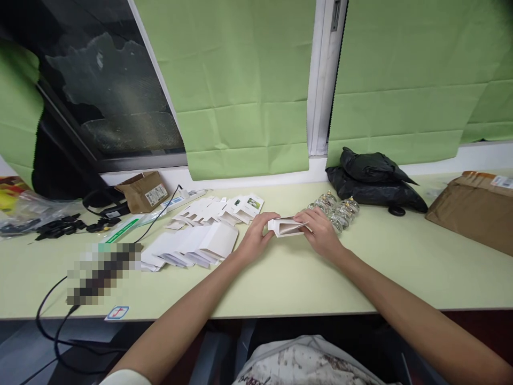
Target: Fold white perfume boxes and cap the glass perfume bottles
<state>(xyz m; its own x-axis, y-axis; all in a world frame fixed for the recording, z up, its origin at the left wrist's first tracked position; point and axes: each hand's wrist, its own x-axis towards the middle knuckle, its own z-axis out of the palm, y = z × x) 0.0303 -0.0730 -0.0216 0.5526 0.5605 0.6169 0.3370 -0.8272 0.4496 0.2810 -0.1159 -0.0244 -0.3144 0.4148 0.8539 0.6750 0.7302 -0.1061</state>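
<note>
A small white cardboard box (285, 226) lies on its side on the pale green table (360, 278), held between both hands. My left hand (256, 235) grips its left end with curled fingers. My right hand (318, 230) pinches its right end, where a flap stands open. Just behind the box stand several small clear glass jars (339, 208). To the left lie flat white box blanks (196, 243) in an overlapping row, with more printed flat cartons (224, 208) behind them.
Black plastic bags (372, 179) sit at the back right, and a brown paper parcel (473, 208) at the far right. A torn brown box (142, 192), black cables (60, 315), black clips (60, 227) and a blurred object (102, 270) occupy the left. Green paper covers the window.
</note>
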